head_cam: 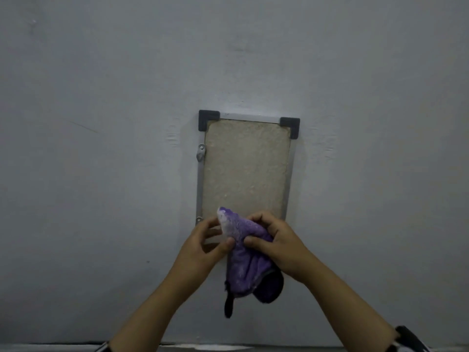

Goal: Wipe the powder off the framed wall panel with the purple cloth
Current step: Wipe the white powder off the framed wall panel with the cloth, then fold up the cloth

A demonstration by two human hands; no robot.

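Observation:
A tall framed panel [246, 168] hangs on the grey wall, with a metal frame, black corner caps at the top and a beige, speckled, powdery face. In front of its lower end I hold a bunched purple cloth [247, 260] with both hands. White powder coats the cloth's raised upper tip. My left hand [203, 246] pinches the cloth's left side between thumb and fingers. My right hand [276, 246] grips its right side, fingers curled over the top. A black strap dangles from the cloth's bottom. The panel's lower edge is hidden behind my hands.
A plain grey wall [101, 174] surrounds the panel. A small metal latch [201, 152] sits on the frame's left side and a screw tab [199, 220] lower down. A pale floor strip [50, 348] shows along the bottom edge.

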